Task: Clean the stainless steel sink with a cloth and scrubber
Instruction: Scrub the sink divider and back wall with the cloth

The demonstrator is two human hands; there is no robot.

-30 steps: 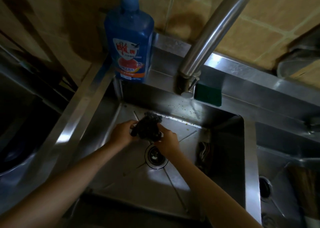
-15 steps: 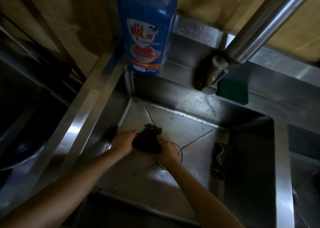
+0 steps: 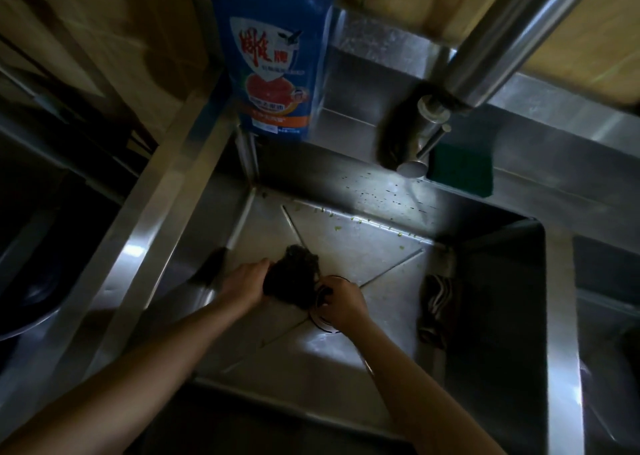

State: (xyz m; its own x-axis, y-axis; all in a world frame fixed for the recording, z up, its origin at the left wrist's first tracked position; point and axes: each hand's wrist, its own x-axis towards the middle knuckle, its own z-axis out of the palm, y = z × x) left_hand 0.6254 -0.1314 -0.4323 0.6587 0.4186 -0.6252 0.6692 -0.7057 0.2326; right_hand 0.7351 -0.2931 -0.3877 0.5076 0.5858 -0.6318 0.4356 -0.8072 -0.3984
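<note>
scrubber point(image 3: 293, 279) between both hands

left hand point(image 3: 246, 283) and right hand point(image 3: 341, 301) both gripping dark scrubber point(image 3: 294, 283) over sink point(image 3: 346, 250) floor; drain point(image 3: 323, 319) directly beneath, striped cloth point(image 3: 438, 307) well right of grip.

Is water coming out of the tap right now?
Off, as far as it shows. No stream falls from the faucet spout, and the sink floor below it looks undisturbed. The dim light could hide a thin trickle.
</note>
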